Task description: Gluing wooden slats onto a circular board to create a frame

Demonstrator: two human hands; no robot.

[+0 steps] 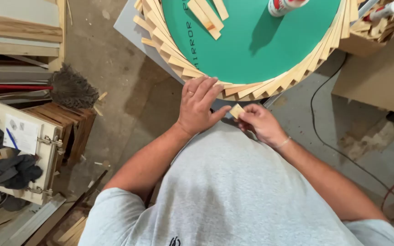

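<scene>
The step in hand looked like fitting thin wooden slats (251, 86) around the rim of a round green disc (256, 41), where a fan of overlapping pieces already ran along the near edge. The right hand (261, 124) pinched 1 small wooden piece (236, 110) between thumb and fingertips, closed on it just below the disc's edge and apart from the laid slats. The left hand (199, 107) lay flat and spread, fingers loose and gripping nothing, its fingertips resting on the slats at the near rim, its thumb stretched toward the held piece. By my judgement the next move called for bringing that piece up to the gap beside the left fingertips and matching its angle to its neighbours, while the left hand steadied the row. On the disc sat 2 or 3 loose slats (208, 16) and a white bottle with a red label (282, 5), well apart from both hands. A black cable (318, 98) trailed over the concrete floor (124, 68) to the right.
</scene>
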